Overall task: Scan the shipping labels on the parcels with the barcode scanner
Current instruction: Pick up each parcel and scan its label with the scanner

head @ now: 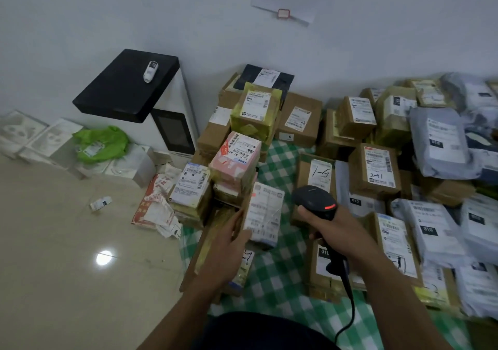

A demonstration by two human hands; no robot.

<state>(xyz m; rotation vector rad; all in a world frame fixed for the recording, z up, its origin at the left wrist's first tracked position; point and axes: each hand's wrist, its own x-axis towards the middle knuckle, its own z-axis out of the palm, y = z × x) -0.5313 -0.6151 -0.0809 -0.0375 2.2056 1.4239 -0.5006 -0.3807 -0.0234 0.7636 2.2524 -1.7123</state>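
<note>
Head view: the left hand (229,244) gripped a small parcel (265,216) by its edge, its label (262,207) blurred beyond reading. The right hand (336,228) curled round the barcode scanner (314,200) just beside it, hiding the handle; the cable (352,304) left the frame below.

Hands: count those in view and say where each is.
2. The left hand holds a parcel at centre, over the green checked cloth. The right hand grips the scanner just right of it. None seems hidden.
</note>
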